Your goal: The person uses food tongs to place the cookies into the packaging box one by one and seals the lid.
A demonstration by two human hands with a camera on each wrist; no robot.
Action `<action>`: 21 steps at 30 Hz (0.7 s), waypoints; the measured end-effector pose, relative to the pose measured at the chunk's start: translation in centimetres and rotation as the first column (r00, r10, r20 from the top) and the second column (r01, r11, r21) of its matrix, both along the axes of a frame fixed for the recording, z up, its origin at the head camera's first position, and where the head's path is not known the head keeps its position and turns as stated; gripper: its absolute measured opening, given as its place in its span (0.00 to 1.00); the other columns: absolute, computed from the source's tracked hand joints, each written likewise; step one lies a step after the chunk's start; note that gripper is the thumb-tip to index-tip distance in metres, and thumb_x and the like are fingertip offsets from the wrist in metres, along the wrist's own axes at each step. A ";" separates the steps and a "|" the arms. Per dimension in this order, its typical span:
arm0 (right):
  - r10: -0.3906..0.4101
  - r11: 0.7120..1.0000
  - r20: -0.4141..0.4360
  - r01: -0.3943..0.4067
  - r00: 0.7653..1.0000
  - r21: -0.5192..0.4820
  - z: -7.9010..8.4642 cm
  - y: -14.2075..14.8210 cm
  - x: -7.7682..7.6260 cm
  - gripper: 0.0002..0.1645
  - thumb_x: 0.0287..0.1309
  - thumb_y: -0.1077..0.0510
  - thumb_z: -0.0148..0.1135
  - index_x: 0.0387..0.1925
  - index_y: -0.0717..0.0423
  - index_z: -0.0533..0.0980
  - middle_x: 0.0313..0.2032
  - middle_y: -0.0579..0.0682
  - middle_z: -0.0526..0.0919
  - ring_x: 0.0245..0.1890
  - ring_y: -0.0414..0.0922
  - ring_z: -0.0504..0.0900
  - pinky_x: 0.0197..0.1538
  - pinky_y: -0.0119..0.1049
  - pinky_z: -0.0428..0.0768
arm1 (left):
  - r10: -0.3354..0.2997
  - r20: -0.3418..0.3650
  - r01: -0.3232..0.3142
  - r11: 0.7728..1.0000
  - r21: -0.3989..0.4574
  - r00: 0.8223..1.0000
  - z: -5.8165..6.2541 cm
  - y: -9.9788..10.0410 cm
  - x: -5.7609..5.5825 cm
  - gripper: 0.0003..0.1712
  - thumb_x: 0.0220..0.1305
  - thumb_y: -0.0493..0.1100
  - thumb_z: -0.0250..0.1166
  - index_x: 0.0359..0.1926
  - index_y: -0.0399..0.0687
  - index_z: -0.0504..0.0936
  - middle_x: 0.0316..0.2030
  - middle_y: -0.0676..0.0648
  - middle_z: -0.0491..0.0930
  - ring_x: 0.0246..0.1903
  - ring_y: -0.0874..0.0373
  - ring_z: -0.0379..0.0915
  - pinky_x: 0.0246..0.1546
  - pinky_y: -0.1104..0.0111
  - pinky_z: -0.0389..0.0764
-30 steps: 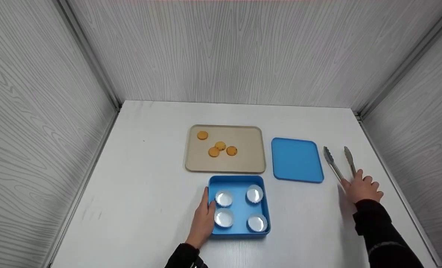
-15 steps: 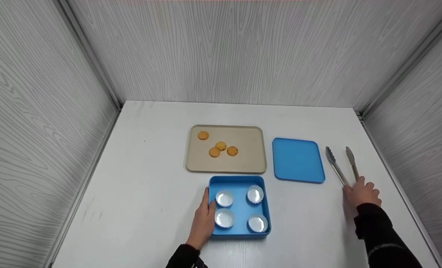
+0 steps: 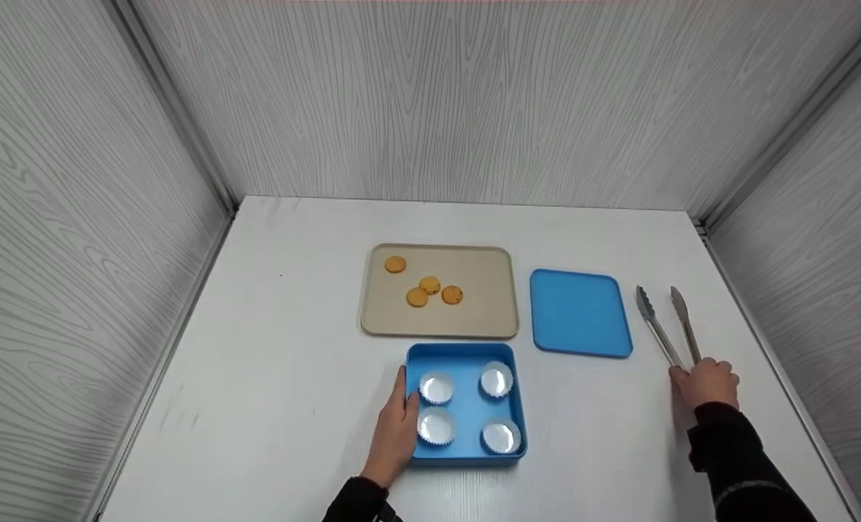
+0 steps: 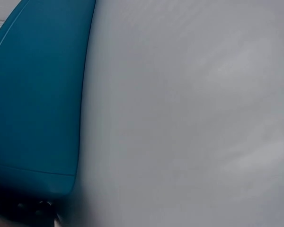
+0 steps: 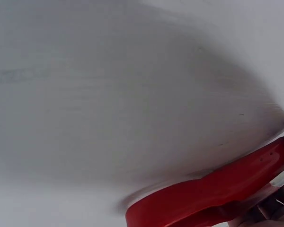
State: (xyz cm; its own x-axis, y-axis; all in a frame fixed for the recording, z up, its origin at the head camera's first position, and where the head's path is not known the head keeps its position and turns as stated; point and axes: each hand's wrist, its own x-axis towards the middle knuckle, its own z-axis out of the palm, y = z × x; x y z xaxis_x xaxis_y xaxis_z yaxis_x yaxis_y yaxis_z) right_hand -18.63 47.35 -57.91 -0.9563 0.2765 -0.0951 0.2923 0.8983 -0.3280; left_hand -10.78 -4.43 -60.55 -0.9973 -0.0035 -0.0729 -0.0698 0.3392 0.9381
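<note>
My left hand [image 3: 394, 435] holds the left wall of a blue box [image 3: 470, 406], thumb at its rim and fingers along the outside. Inside the box stand several silver baking cups [image 3: 501, 436]. The left wrist view shows the blue box's side [image 4: 38, 94] close up. At the right, my right hand [image 3: 707, 384] grips metal tongs [image 3: 664, 341], whose two arms are spread and point away from me. Their red handle [image 5: 213, 194] appears in the right wrist view, with fingertips at its right end.
Behind the box lies a beige tray [image 3: 484, 312] with several round cookies [image 3: 452, 294]. A flat blue lid [image 3: 580, 312] lies between the tray and the tongs. Grey wood-grain panels [image 3: 430, 101] wall the white table on the far, left and right sides.
My right hand has slid back along the tongs toward me, so more of their metal arms shows. The left hand and the box have stayed in place.
</note>
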 end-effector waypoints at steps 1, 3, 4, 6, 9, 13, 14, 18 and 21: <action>-0.002 1.000 -0.005 0.002 1.000 -0.001 -0.1 0.1 0.0 0.35 0.69 0.50 0.58 0.39 0.88 0.69 0.40 0.86 0.69 0.42 0.80 0.72 0.43 0.67 0.74 | 0.000 0.001 0.000 1.000 0.000 1.000 0.0 0.0 0.0 0.34 0.84 0.44 0.44 0.80 0.35 0.48 0.79 0.36 0.51 0.78 0.43 0.47 0.78 0.49 0.52; -0.011 1.000 -0.016 0.011 1.000 -0.008 -0.2 0.2 0.0 0.35 0.69 0.49 0.59 0.37 0.87 0.70 0.38 0.85 0.71 0.40 0.79 0.74 0.40 0.65 0.76 | 0.001 -0.001 -0.001 1.000 0.001 1.000 0.0 0.0 0.0 0.34 0.83 0.44 0.44 0.80 0.35 0.48 0.79 0.36 0.51 0.78 0.43 0.47 0.78 0.49 0.52; -0.014 1.000 -0.021 0.014 1.000 -0.011 -0.3 0.2 0.1 0.34 0.68 0.49 0.60 0.36 0.85 0.71 0.36 0.83 0.73 0.38 0.77 0.76 0.37 0.63 0.78 | 0.000 0.000 0.000 1.000 0.002 1.000 0.0 0.0 0.0 0.34 0.83 0.44 0.44 0.80 0.35 0.48 0.79 0.36 0.51 0.78 0.43 0.46 0.78 0.49 0.51; -0.020 1.000 -0.032 0.019 0.999 -0.017 -0.3 0.3 0.2 0.33 0.67 0.48 0.61 0.34 0.82 0.72 0.33 0.79 0.75 0.33 0.72 0.79 0.31 0.58 0.79 | -0.002 0.003 0.002 1.000 0.004 1.000 0.0 0.0 0.0 0.34 0.83 0.44 0.44 0.80 0.35 0.48 0.79 0.37 0.51 0.78 0.43 0.46 0.78 0.49 0.51; -0.031 0.999 -0.053 0.030 0.998 -0.023 -0.2 0.4 0.5 0.31 0.68 0.47 0.61 0.35 0.77 0.71 0.33 0.73 0.75 0.26 0.64 0.80 0.23 0.51 0.77 | -0.004 0.007 0.004 1.000 0.000 1.000 0.0 0.0 0.0 0.33 0.83 0.44 0.44 0.80 0.35 0.48 0.79 0.37 0.50 0.79 0.43 0.45 0.78 0.49 0.51; -0.030 1.000 -0.112 0.030 0.993 -0.008 0.1 0.2 0.7 0.31 0.71 0.45 0.58 0.39 0.76 0.69 0.34 0.70 0.72 0.24 0.62 0.78 0.23 0.52 0.76 | 0.001 0.008 -0.001 1.000 -0.008 1.000 -0.1 0.0 0.0 0.34 0.83 0.44 0.44 0.80 0.35 0.48 0.79 0.37 0.50 0.79 0.43 0.45 0.78 0.48 0.51; -0.028 1.000 -0.130 0.027 0.991 -0.006 0.1 0.2 0.7 0.31 0.72 0.45 0.58 0.39 0.75 0.69 0.33 0.68 0.72 0.23 0.61 0.77 0.23 0.53 0.75 | 0.003 0.008 -0.003 1.000 -0.009 1.000 -0.1 0.0 -0.1 0.34 0.83 0.44 0.44 0.80 0.35 0.48 0.79 0.37 0.50 0.79 0.43 0.45 0.78 0.48 0.51; -0.025 1.000 -0.197 0.022 0.980 -0.018 0.5 -0.1 0.6 0.29 0.73 0.44 0.57 0.35 0.69 0.69 0.24 0.62 0.75 0.20 0.58 0.76 0.21 0.52 0.74 | 0.007 0.007 -0.007 1.000 -0.005 1.000 -0.1 0.0 -0.1 0.34 0.83 0.44 0.45 0.80 0.35 0.48 0.79 0.37 0.51 0.79 0.43 0.45 0.78 0.49 0.51; -0.031 0.999 -0.248 0.023 0.968 -0.037 1.0 -0.5 0.3 0.27 0.73 0.43 0.59 0.35 0.66 0.69 0.20 0.59 0.75 0.18 0.57 0.75 0.21 0.50 0.72 | 0.005 0.009 -0.005 1.000 0.000 1.000 -0.1 0.0 0.0 0.34 0.83 0.44 0.45 0.80 0.35 0.48 0.79 0.37 0.51 0.79 0.44 0.46 0.78 0.49 0.51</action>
State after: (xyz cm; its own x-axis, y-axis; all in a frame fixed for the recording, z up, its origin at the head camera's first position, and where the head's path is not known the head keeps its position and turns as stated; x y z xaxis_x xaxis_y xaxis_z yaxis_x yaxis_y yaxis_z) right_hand -18.31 46.84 -56.94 -0.9434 0.3032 0.1345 0.2219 0.8784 -0.4233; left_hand -10.82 -4.46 -60.65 -0.9966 -0.0089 -0.0819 -0.0800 0.3389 0.9374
